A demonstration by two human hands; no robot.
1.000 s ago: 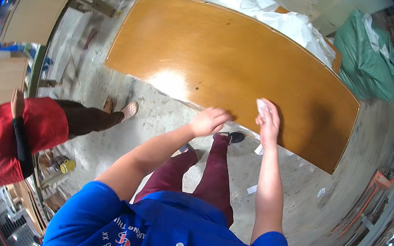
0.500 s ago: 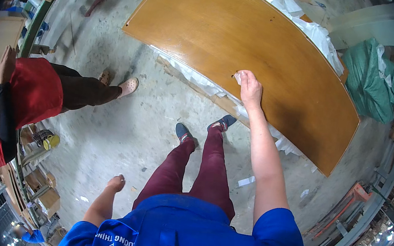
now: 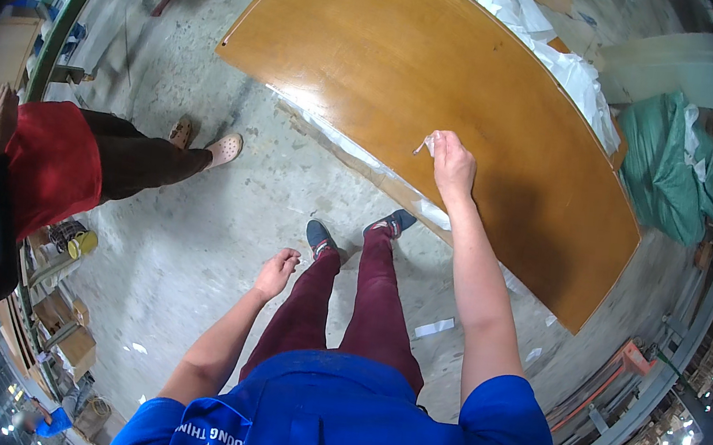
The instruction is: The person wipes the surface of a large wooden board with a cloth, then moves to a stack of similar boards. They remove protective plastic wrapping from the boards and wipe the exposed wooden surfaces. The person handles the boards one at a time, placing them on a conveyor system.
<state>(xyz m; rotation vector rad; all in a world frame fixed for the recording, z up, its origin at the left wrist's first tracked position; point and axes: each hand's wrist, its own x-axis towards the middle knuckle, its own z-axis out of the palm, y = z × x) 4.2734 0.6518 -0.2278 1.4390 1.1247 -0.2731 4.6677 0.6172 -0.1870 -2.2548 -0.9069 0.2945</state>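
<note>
Left grip is hanging loosely spread beside the thigh. Right grip is pinching a crumpled whitish piece over the brown panel. White sheeting is lining its far edge; a green sack is sitting at right.

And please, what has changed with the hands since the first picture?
The left hand has moved back from the panel, toward the left leg. The right hand has moved leftward over the panel, still holding a whitish scrap. The panel and green sack stayed put.
</note>
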